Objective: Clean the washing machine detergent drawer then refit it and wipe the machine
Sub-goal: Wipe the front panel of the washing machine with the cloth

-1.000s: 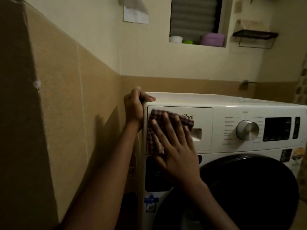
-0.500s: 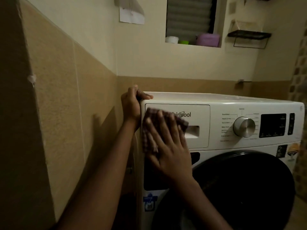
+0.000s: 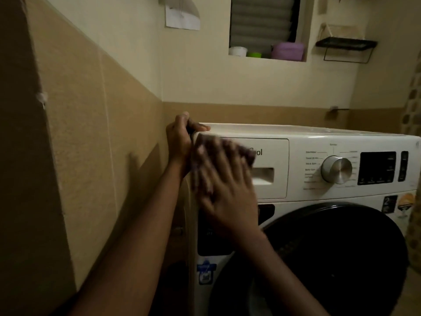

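As the right hand (image 3: 227, 192) blurs, its cloth (image 3: 249, 156) partly hides the drawer (image 3: 276, 147).

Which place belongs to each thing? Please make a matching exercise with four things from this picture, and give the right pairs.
Things: 1 cloth; 2 left hand; 3 dial; 4 purple box.
Places: A on the window ledge; B gripping the top left corner of the machine; C under the right hand, against the drawer front; D right of the drawer front.
Pairs: 1-C, 2-B, 3-D, 4-A.
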